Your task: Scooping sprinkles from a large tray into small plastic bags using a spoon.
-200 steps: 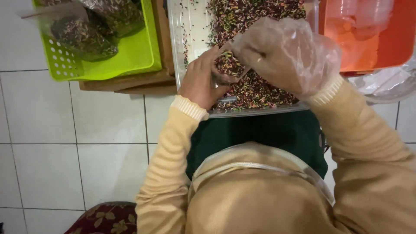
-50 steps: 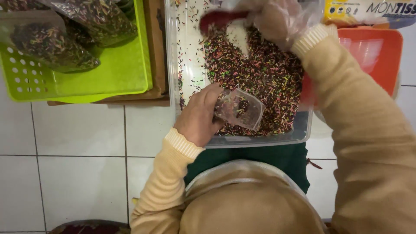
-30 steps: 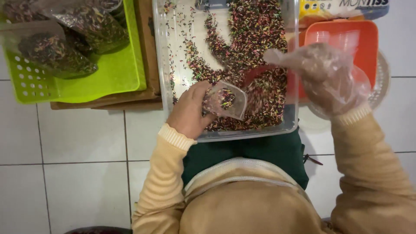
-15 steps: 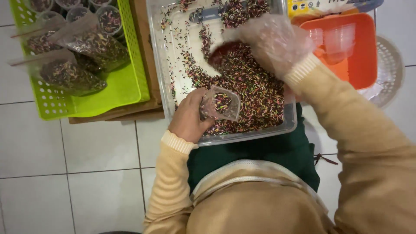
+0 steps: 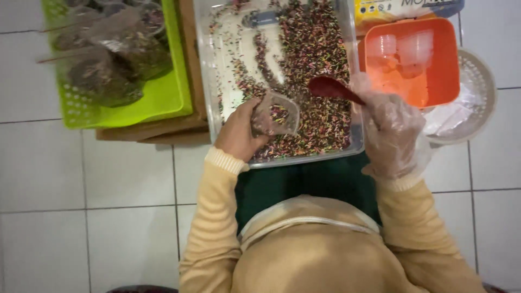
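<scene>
— What's biggest in view?
— I see the clear tray of coloured sprinkles on the lap.
— And the hands?
— My left hand curls around a small clear cup (partly filled) over the tray; my gloved right hand grips a red spoon beside it.

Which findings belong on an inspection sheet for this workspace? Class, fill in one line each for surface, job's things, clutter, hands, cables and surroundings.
Surface: white tiled floor; wooden board under the green basket.
Job's things: clear tray of coloured sprinkles; small clear cup, partly filled; dark red spoon.
Clutter: green basket with filled bags; orange tub with empty clear cups; white round basket.
Hands: left hand bare, holds the cup over the tray; right hand in a clear plastic glove, holds the spoon.
Cables: nothing seen.
Surroundings: yellow package at the top edge.
</scene>
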